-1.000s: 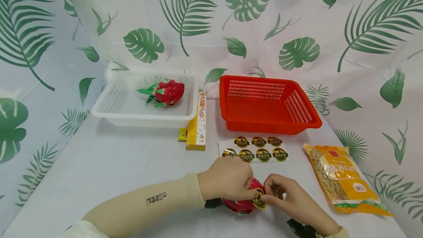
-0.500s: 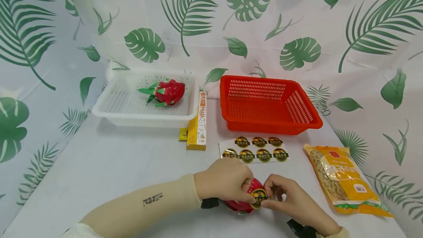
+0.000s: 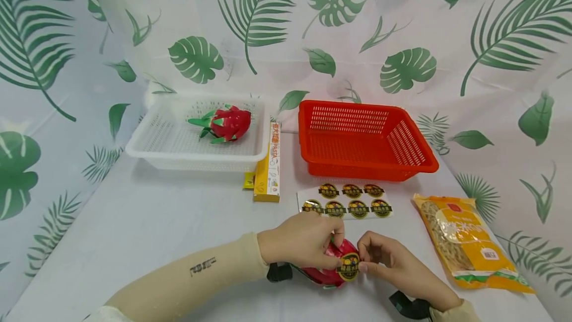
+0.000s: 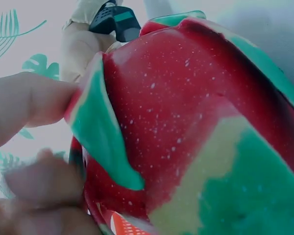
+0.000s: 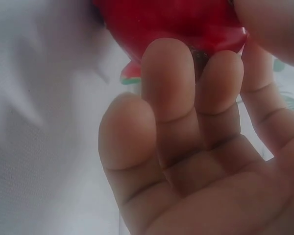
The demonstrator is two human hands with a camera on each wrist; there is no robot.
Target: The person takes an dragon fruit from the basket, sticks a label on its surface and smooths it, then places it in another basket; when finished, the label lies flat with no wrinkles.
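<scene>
In the head view a red dragon fruit (image 3: pixel 318 276) with green scales lies at the near middle of the table, partly covered by the hands. My left hand (image 3: pixel 300 240) holds it from the left, with the thumb at the edge of a round black-and-gold sticker (image 3: pixel 348 266) on its right end. Up close, the left wrist view shows fingers against the fruit (image 4: pixel 161 98) beside a green scale. On the other side my right hand (image 3: pixel 393 262) has thumb and forefinger at the sticker's right edge. Its curled fingers (image 5: pixel 167 81) touch the fruit's brown-tipped end in the right wrist view.
Behind the hands lies a sheet of stickers (image 3: pixel 346 201). A red basket (image 3: pixel 366 170) stands beyond it, and a white basket (image 3: pixel 196 162) with another dragon fruit (image 3: pixel 230 124) is at back left. Between them lies a pasta box (image 3: pixel 268 175); a noodle bag (image 3: pixel 469 242) is at right.
The sticker now lies flatter on the fruit's end, and more of its face shows. My left hand has shifted slightly left, its fingers lifting and spreading from the thumb; the right hand stays close by.
</scene>
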